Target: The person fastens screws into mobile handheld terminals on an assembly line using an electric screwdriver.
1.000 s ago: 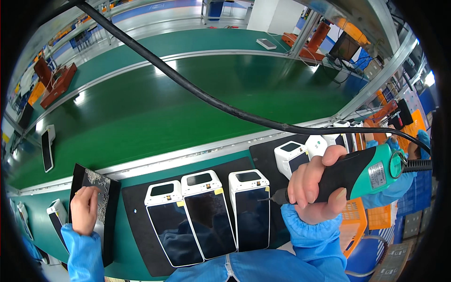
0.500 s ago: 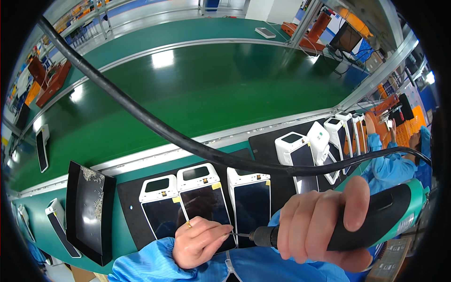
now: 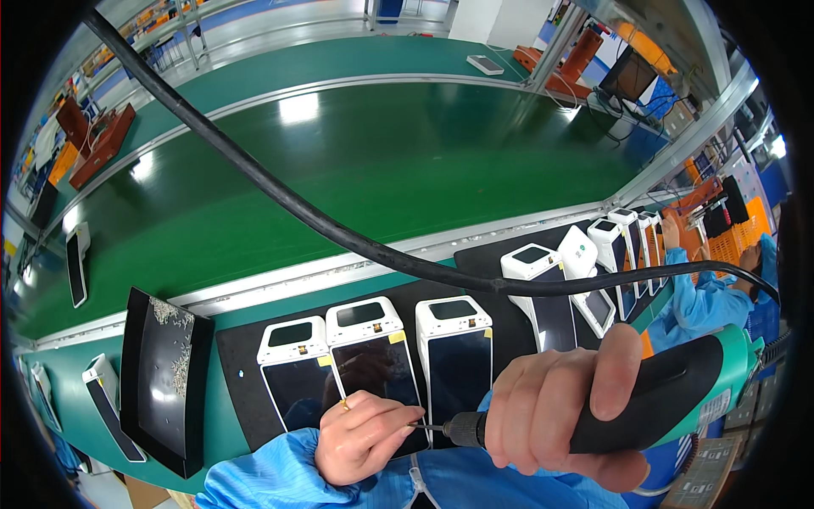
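Observation:
My right hand [image 3: 551, 407] is wrapped round a black and green electric screwdriver [image 3: 657, 394], held almost level with its thin bit pointing left. At the tip of the bit, my left hand [image 3: 365, 434] has its thumb and fingers pinched together. Whatever sits in that pinch is too small to make out. Beneath and beyond the hands stand white handheld terminals with dark screens: a left one [image 3: 292, 360], a middle one [image 3: 370, 348] and a right one [image 3: 455, 348]. Each carries a small yellow tab near its upper part.
A black tray [image 3: 170, 382] with small scattered screws lies at left, beside another terminal [image 3: 110, 407]. A thick black cable [image 3: 339, 233] crosses above the bench. Beyond runs a green conveyor belt [image 3: 339, 170]. More terminals [image 3: 543, 288] stand at right, near a co-worker's blue sleeve [image 3: 699, 301].
The screwdriver and my right hand have shifted slightly left, toward my left fingers. The view has moved a little. My left hand keeps its pinch.

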`<state>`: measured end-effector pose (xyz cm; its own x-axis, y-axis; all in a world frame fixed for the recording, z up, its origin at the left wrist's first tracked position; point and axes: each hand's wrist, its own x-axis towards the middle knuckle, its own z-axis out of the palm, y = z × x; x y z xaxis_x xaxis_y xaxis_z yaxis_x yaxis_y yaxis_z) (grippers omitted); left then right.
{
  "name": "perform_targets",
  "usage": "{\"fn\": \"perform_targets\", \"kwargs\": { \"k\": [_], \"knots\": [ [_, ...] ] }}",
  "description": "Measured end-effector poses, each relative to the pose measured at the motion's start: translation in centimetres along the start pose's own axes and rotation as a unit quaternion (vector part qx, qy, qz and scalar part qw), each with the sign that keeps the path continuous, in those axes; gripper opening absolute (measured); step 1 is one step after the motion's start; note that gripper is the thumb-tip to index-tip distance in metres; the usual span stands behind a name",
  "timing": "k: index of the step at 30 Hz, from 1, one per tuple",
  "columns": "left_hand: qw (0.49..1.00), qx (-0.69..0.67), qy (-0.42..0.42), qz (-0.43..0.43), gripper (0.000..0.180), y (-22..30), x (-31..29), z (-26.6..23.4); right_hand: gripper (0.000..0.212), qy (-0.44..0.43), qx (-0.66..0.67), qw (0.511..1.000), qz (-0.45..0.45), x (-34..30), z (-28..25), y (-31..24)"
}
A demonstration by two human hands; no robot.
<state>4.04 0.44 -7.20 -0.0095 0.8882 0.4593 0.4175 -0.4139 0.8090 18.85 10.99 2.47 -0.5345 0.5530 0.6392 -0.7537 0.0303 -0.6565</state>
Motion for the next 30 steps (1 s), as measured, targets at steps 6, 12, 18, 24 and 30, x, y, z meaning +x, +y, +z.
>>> {"fn": "perform_targets", "kwargs": {
  "k": [6, 12, 18, 24, 30],
  "knots": [
    [1.0, -0.005, -0.011, -0.003, 0.02, 0.2, 0.2, 0.0, 0.044, -0.028, 0.007, 0.999, 0.035, 0.4, -0.5, -0.2],
    [0.999, 0.029, -0.039, 0.005, 0.019, 0.7, 1.0, 0.2, 0.045, -0.129, -0.015, 0.985, 0.111, 0.8, -0.8, -0.9],
    [0.997, 0.049, -0.049, 0.035, 0.021, 0.1, 2.2, 1.2, 0.033, 0.042, 0.034, 0.993, 0.105, 0.3, -0.7, -1.2],
    [0.979, 0.195, -0.053, -0.032, 0.048, -0.2, 3.4, 0.5, 0.053, -0.043, -0.198, 0.979, 0.026, 0.2, -2.8, -1.0],
    [0.934, 0.296, -0.198, 0.006, 0.052, 0.5, 0.4, 1.9, 0.054, -0.04, -0.265, 0.963, 0.017, 0.0, -4.3, 0.8]
  ]
}}
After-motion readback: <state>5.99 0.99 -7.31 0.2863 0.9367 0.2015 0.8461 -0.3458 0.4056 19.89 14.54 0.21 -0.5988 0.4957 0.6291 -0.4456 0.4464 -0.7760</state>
